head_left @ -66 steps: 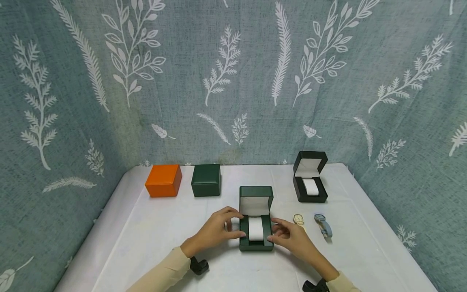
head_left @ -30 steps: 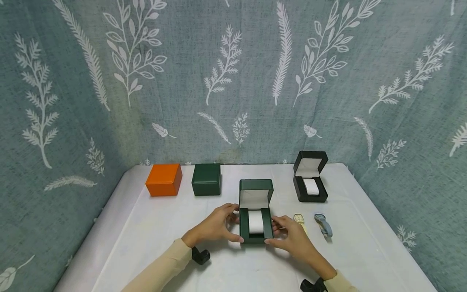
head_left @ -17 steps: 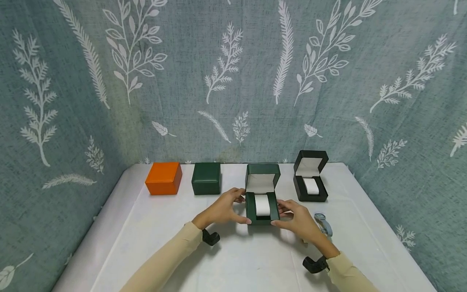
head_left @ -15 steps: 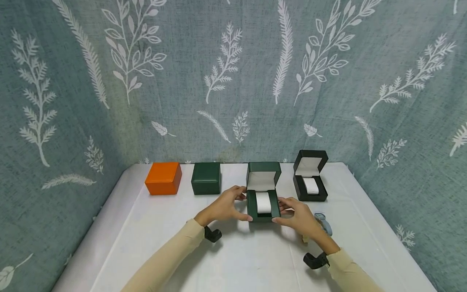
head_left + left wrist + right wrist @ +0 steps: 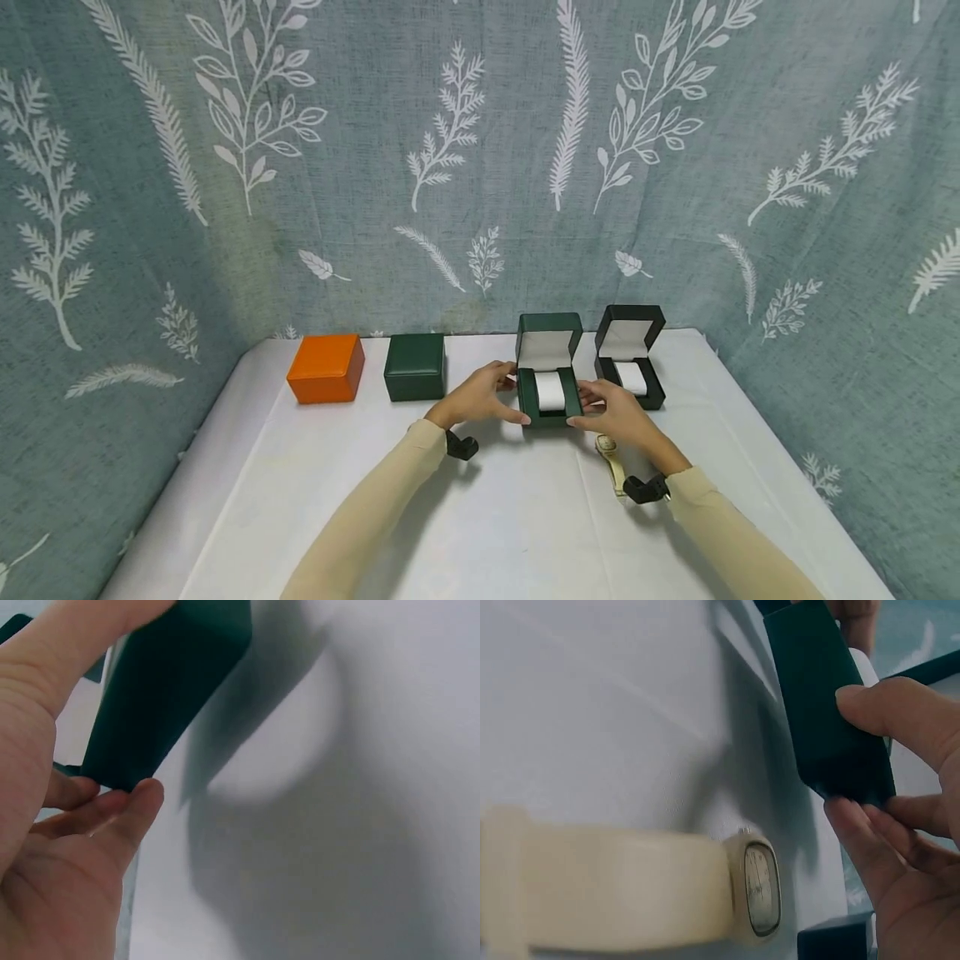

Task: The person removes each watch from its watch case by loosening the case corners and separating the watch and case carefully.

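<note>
Hands (image 5: 480,396) (image 5: 617,415) grip grn box (image 5: 551,422), tight gap R

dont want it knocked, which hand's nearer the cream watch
Right. The right hand is just beyond the cream watch; the left hand is farther, across the open green box.

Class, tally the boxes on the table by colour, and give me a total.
Orange: 1, the orange box
Green: 2, the closed green box and the open green box
Black: 1, the black box
Total: 4
</note>
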### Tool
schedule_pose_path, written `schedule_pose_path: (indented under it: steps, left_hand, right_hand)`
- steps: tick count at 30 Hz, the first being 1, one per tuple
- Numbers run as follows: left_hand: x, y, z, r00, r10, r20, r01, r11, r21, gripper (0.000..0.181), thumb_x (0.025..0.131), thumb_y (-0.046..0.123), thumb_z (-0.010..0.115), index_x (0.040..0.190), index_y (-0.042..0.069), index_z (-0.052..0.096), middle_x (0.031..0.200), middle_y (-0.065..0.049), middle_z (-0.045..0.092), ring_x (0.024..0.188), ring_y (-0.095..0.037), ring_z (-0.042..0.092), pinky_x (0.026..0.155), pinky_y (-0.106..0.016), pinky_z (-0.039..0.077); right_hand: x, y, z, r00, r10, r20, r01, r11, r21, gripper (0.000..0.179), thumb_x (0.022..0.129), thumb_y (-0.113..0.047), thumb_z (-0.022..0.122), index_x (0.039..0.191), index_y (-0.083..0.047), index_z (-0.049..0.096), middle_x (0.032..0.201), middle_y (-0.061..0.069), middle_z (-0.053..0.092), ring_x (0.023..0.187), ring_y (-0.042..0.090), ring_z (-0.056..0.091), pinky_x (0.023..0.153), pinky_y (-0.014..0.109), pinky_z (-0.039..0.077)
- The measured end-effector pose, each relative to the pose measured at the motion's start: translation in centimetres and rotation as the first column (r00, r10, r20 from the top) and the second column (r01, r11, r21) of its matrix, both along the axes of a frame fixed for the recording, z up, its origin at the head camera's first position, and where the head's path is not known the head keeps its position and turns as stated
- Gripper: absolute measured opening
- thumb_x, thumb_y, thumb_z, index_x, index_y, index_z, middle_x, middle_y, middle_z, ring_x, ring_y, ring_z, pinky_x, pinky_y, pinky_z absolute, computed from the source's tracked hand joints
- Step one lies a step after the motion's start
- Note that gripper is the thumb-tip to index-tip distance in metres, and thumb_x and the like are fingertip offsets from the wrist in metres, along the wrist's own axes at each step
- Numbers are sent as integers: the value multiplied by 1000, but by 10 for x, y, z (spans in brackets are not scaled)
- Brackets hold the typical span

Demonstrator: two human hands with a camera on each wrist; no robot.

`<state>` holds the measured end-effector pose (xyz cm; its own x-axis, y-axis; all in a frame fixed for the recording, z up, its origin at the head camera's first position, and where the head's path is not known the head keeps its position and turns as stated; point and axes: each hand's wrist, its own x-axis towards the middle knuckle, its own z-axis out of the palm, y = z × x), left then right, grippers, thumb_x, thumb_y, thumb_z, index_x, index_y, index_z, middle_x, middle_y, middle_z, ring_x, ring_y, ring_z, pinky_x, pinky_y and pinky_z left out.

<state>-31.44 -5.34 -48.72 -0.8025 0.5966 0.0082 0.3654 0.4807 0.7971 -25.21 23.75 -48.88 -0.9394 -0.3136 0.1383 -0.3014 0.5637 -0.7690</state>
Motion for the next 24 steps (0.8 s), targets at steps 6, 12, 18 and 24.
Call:
schedule_pose_path:
  steps: [6,12,18,24]
  left_hand:
    - [-13,14,1,999,5,34,-5,1000,2,110,77,33,94,160,-1,30,151,-12,46,130,-25,55,108,-39,46]
    - [-25,21,-1,996,4,85,-6,1000,28,107,79,25,93,160,0,29,152,-11,46,131,-25,53,108,-39,46]
    - [-37,24,-8,993,5,118,-10,999,47,105,79,23,93,160,0,30,146,-13,51,131,-27,52,109,-42,45]
    - [-44,27,-17,989,0,147,-8,999,53,104,80,21,92,159,-2,30,145,-15,52,132,-29,53,110,-42,45]
  right_hand:
    - [-12,7,-1,999,-36,7,35,997,64,74,86,-22,86,146,6,52,114,11,61,104,26,65,90,38,57]
    - [-26,12,-1,998,-66,18,64,993,98,74,85,-25,87,144,5,54,113,10,63,101,24,65,88,40,56]
    - [-34,11,0,997,-77,25,74,992,103,66,85,-23,86,138,7,58,111,11,66,100,25,65,88,42,55]
    - [-38,11,-2,996,-85,24,82,990,117,65,86,-19,86,137,10,58,109,12,68,99,25,66,86,41,56]
